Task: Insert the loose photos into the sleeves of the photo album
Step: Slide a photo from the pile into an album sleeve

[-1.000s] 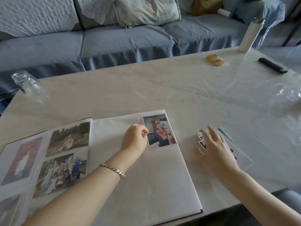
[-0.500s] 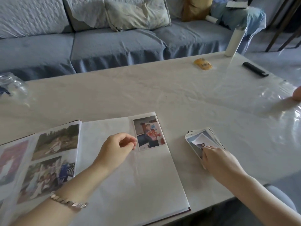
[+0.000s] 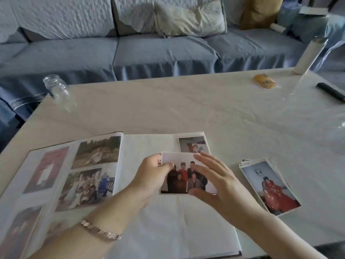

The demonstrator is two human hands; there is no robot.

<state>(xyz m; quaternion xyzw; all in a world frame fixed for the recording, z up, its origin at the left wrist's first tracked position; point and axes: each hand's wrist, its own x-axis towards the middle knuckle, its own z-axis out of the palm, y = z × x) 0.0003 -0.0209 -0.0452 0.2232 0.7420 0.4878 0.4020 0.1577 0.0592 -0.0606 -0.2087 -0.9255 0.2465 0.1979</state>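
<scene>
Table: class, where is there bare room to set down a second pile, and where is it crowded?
Free: the wide table stretch between jar, album and yellow packet. Crowded: the near edge, where the left hand pinches a photo by the right hand, beside the photo stack.

Broad tabletop (image 3: 186,101) is lying open beyond the album (image 3: 149,221). A glass jar (image 3: 56,88) is blocking the far left corner; a photo stack (image 3: 268,186) is sitting just right of the album; bottle (image 3: 308,57), yellow packet (image 3: 264,83) and remote (image 3: 330,91) are occupying the far right.
</scene>
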